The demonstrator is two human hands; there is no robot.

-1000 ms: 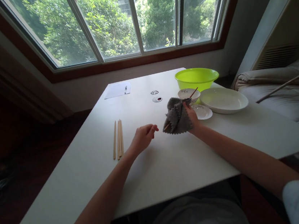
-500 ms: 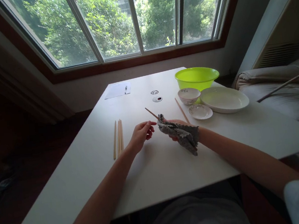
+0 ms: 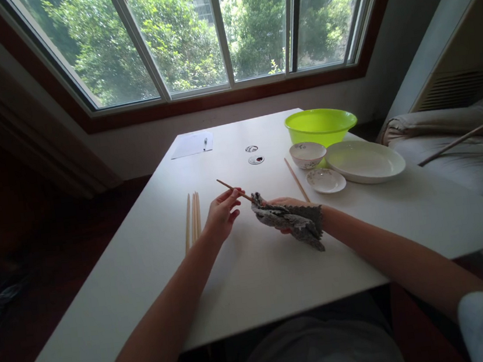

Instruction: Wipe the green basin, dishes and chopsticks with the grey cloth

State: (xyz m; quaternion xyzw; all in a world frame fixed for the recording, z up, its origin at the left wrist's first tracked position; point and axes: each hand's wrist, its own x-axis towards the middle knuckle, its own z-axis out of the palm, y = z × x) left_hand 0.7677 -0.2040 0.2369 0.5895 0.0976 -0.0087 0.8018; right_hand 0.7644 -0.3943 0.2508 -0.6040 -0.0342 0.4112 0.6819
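Note:
Between thumb and fingers, my left hand (image 3: pixel 223 214) pinches a wooden chopstick (image 3: pixel 228 186), whose tip points up and to the left. The chopstick's other end runs into a crumpled grey cloth (image 3: pixel 287 217). My right hand (image 3: pixel 288 201) is closed around that cloth, its fingers mostly covered by the folds. Several chopsticks (image 3: pixel 193 219) lie side by side on the table, just left of my left hand. Another chopstick (image 3: pixel 296 180) rests beyond my right hand.
At the right of the white table (image 3: pixel 238 299) are a lime-green basin (image 3: pixel 320 127), a patterned bowl (image 3: pixel 307 155), a small plate (image 3: pixel 326 181) and a white oval platter (image 3: pixel 366 161). Paper (image 3: pixel 188 144) with a pen (image 3: pixel 205 144) lies at the far left. Two round stickers (image 3: pixel 256 160) mark the middle.
My left hand has moved up slightly and taken hold of the chopstick. More of the chopstick now sticks out of the cloth toward the left.

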